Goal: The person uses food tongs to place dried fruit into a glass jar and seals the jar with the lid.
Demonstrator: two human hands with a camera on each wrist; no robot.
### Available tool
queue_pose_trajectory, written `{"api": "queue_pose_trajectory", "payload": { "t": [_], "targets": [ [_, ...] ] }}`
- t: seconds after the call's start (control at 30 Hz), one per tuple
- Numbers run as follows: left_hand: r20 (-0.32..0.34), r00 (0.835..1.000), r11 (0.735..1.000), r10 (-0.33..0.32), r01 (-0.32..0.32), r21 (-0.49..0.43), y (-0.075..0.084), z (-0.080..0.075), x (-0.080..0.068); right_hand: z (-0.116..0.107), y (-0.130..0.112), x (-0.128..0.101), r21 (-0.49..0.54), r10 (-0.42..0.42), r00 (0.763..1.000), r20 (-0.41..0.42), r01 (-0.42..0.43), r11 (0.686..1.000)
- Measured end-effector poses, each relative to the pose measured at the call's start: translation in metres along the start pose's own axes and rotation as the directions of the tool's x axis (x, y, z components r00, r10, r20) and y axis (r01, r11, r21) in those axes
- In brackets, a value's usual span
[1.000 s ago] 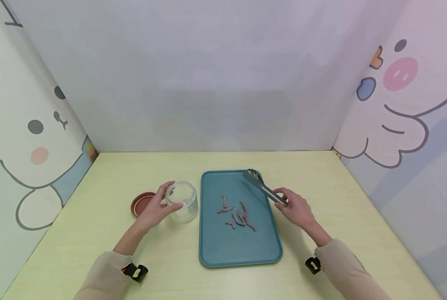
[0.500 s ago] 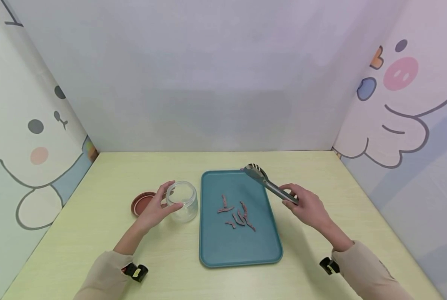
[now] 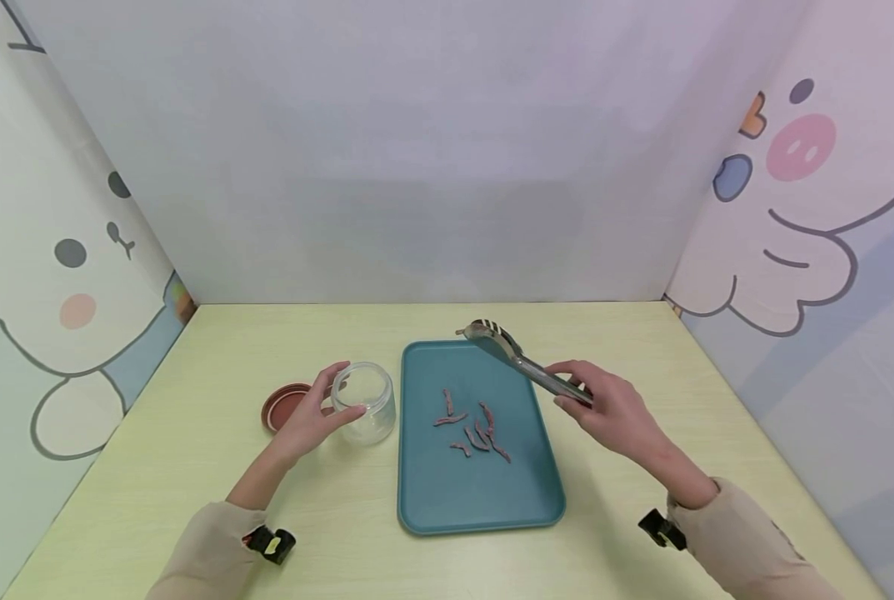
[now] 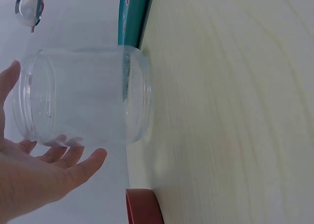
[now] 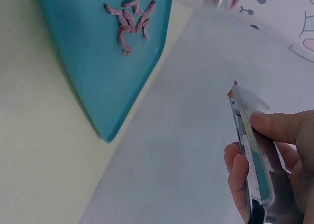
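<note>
The left hand (image 3: 307, 419) stayed curved around the clear jar (image 3: 365, 402), the red lid (image 3: 284, 405) just behind it. Right of the jar, meat strips (image 3: 473, 429) lay on the teal tray (image 3: 447, 500). The right hand (image 3: 604, 408), gripping the metal tongs (image 3: 517, 360), had lifted them above the tray, apparently ready for picking strips.

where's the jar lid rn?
In the head view the red lid lies flat on the table, left of the glass jar, behind the left hand.
</note>
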State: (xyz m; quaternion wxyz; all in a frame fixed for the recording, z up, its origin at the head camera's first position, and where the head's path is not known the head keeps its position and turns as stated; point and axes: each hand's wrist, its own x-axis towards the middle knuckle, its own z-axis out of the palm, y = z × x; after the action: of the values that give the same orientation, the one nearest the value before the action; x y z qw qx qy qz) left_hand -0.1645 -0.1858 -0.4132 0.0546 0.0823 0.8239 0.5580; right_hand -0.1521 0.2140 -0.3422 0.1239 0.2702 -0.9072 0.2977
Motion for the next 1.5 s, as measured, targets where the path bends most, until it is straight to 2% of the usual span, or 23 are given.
{"api": "queue_pose_trajectory", "payload": {
  "t": [0.37,0.83,1.27,1.5],
  "targets": [
    [0.001,1.0,1.0,0.001,-0.001,0.003,0.001,0.0,0.0,0.009,-0.027,0.01,0.05,-0.101,0.995,0.015,0.1,0.994],
    [0.004,1.0,1.0,0.016,-0.016,-0.021,0.002,0.0,0.0,0.047,-0.048,0.023,0.134,-0.183,0.981,0.069,0.173,0.976],
    [0.004,0.999,0.999,0.032,-0.032,-0.018,0.0,-0.001,-0.001,0.068,-0.063,0.033,0.124,-0.179,0.976,0.128,0.163,0.979],
    [0.006,1.0,0.999,0.031,-0.03,-0.024,0.0,-0.001,-0.001,0.074,-0.062,0.032,0.111,-0.165,0.973,0.159,0.148,0.983]
  ]
}}
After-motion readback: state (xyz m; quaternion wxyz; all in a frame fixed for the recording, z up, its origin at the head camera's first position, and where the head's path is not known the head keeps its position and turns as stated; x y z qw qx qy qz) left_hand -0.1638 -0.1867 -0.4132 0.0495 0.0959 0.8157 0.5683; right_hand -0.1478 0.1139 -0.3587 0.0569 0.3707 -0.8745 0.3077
